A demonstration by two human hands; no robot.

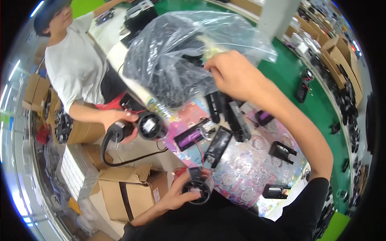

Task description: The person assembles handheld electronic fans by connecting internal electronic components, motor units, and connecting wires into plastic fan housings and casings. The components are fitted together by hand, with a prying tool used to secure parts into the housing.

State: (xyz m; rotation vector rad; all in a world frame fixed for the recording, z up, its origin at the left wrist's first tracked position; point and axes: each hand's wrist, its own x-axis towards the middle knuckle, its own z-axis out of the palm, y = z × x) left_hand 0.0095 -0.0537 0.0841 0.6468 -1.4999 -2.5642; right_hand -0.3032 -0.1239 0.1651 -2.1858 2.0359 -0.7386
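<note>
My left hand is closed around a round black housing with a clear rim, its hollow end facing up, low at the near edge of the table. My right hand reaches far forward over a large clear plastic bag full of black parts. Its fingers are bent together at the bag's opening; what they grip, if anything, is hidden. Below that hand lie long black plastic shells. Nearer to me are a black case with a purple battery and an open black shell with thin wires.
Black pronged parts lie at the table's right side, on a colourful printed sheet. At left a co-worker holds a black cylindrical device with a hose. Cardboard boxes stand at lower left; more parts line a bench at far right.
</note>
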